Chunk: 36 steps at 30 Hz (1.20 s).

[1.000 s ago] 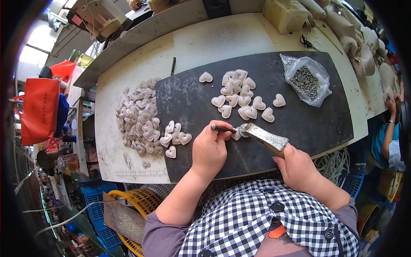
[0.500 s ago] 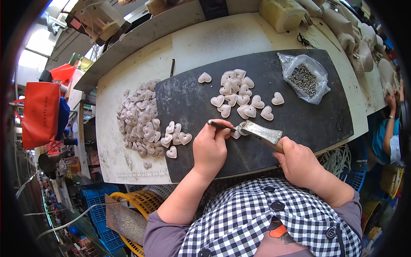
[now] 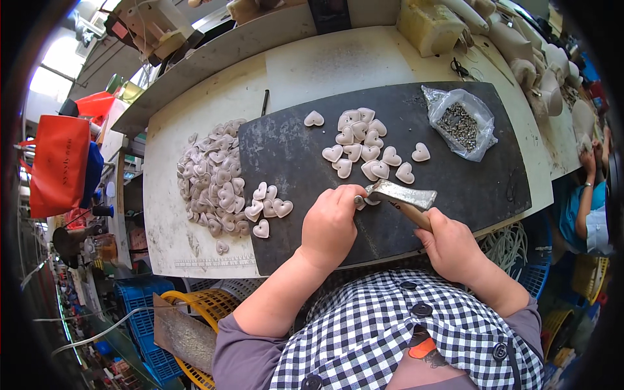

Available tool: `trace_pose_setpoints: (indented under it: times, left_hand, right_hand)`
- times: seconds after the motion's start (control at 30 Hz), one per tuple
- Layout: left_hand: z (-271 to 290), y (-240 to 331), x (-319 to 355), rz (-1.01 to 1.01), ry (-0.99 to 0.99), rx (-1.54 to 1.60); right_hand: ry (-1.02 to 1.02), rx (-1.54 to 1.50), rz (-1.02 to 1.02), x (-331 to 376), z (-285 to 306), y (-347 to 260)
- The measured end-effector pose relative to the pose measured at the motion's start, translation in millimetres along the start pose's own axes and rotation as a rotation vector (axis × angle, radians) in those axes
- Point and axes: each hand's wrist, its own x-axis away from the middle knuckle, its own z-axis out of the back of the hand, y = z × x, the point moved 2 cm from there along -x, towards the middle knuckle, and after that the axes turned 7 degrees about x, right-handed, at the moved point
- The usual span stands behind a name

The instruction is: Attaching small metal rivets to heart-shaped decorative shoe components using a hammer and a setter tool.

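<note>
My right hand point(image 3: 453, 246) is closed round the wooden handle of a hammer point(image 3: 408, 194), whose metal head is over the dark board point(image 3: 292, 153). My left hand point(image 3: 330, 222) grips a dark metal punch point(image 3: 359, 201); only its round end shows beside my fingers, close to the hammer head. A pale heart-shaped piece point(image 3: 372, 201) lies under the tools, mostly hidden. Beyond my hands, several loose pale padded hearts point(image 3: 370, 153) spread on the board, some overlapping. A smaller group of hearts point(image 3: 268, 208) lies left of my left hand.
A large heap of hearts point(image 3: 209, 182) covers the table's left part. An open plastic bag of small metal fittings point(image 3: 460, 123) sits at the board's far right. Scissors point(image 3: 460, 68) and a thin dark rod point(image 3: 265, 103) lie beyond the board. A yellow basket point(image 3: 218, 305) stands below left.
My left hand has turned and shifted slightly right; the punch, slanted before, now shows its round end. The hammer head has moved slightly right. The view has shifted a little.
</note>
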Motion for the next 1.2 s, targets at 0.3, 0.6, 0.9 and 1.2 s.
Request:
trace_pose_setpoints:
  times: [0.3,0.6,0.9,1.2]
  left_hand:
    - [-10,-7,6,-0.027,0.046,-0.032]
    - [2,-16,8,0.352,0.07,0.279]
    - [-3,5,7,0.128,0.01,-0.07]
    - [41,-31,-1,0.216,0.175,-0.344]
  right_hand:
    - [0.34,-0.185,0.565,8,28,-11]
    - [0.151,-0.087,0.138,-3,9,-3]
    - [0.007,-0.681,-0.017,-23,-16,24]
    - [0.043,-1.228,-0.075,-23,-20,37]
